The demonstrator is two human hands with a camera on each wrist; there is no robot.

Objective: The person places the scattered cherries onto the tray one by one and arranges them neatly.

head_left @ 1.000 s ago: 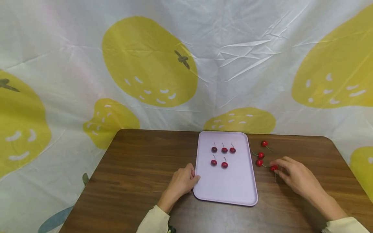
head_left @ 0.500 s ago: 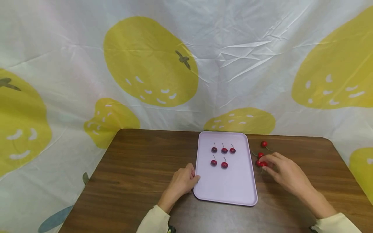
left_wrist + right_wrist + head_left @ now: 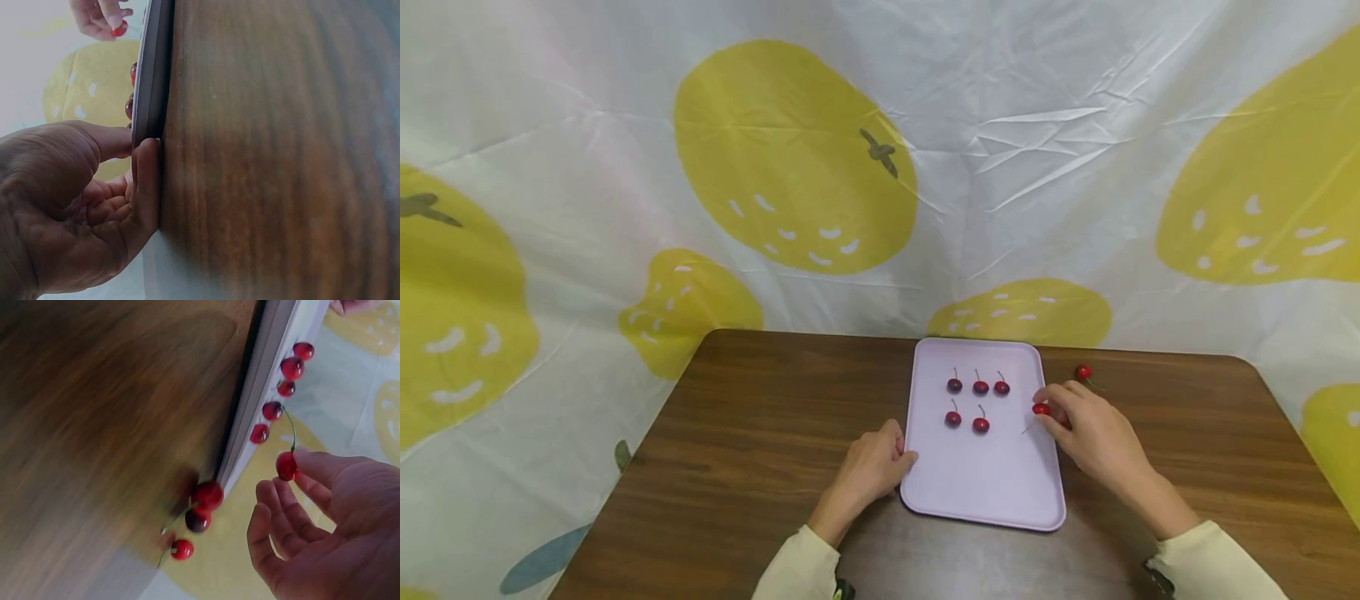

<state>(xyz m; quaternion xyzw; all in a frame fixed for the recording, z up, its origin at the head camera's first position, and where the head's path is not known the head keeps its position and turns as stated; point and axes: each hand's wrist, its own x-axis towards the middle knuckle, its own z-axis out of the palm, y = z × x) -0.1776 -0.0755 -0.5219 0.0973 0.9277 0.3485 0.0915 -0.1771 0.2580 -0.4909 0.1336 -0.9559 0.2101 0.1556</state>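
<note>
My right hand [image 3: 1093, 433] pinches a red cherry [image 3: 1041, 409] between thumb and fingertips, just above the right rim of the pale lilac tray [image 3: 981, 492]. The right wrist view shows this cherry [image 3: 286, 466] with its green stem pointing up toward the tray. On the tray lie other cherries, a row of three [image 3: 981, 387] behind a row of two [image 3: 981, 425], stems pointing away. My left hand [image 3: 871, 462] holds the tray's left edge. Its thumb is on the rim and a finger lies against the side and underside in the left wrist view.
Right of the tray, one loose cherry [image 3: 1082, 372] lies on the brown wooden table [image 3: 760, 417]. Two more loose cherries [image 3: 206, 495] sit close together in the right wrist view, hidden behind my right hand from above. A lemon-print curtain [image 3: 805, 167] hangs behind the table.
My right hand has carried the pinched cherry leftward from the loose cherries to the tray's right rim. The left hand has stayed at the tray's edge.
</note>
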